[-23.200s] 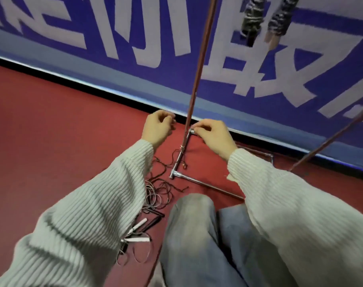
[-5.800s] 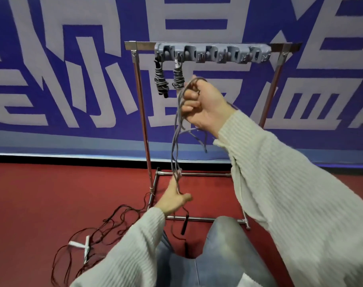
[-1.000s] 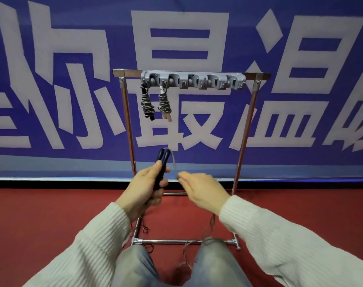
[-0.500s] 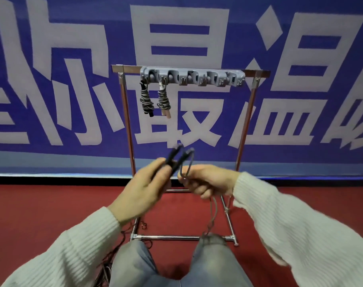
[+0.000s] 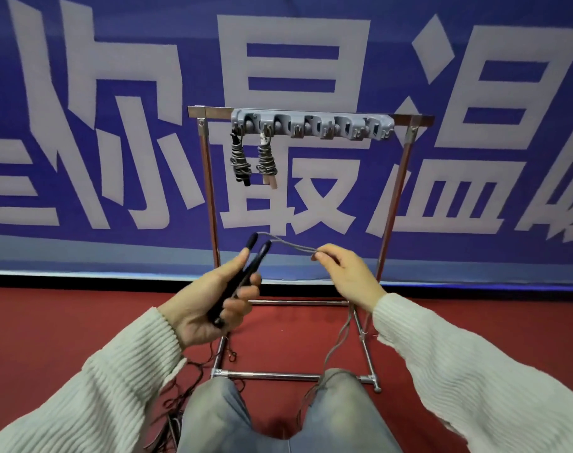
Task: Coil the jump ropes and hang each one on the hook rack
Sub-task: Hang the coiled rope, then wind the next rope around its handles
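Observation:
My left hand (image 5: pixel 210 302) grips the two black handles (image 5: pixel 246 269) of a jump rope side by side, tips pointing up and right. Its grey cord (image 5: pixel 290 245) runs from the handle tips to my right hand (image 5: pixel 347 273), which pinches it; the remainder of the cord (image 5: pixel 339 341) hangs down to my lap. Ahead stands a metal frame carrying a grey hook rack (image 5: pixel 311 124). Two coiled ropes hang on its leftmost hooks, one with a black handle (image 5: pixel 239 163) and one with a pale handle (image 5: pixel 267 165).
The frame's upright poles (image 5: pixel 211 204) and base bars (image 5: pixel 291 376) stand on red floor in front of a blue banner with white characters. Loose dark rope (image 5: pixel 183 397) lies on the floor by my left knee. My knees (image 5: pixel 278 416) fill the bottom centre.
My hands have drawn apart: the right hand moved right with the cord, stretching it away from the handle tips. The left hand tilted the handles and sank slightly.

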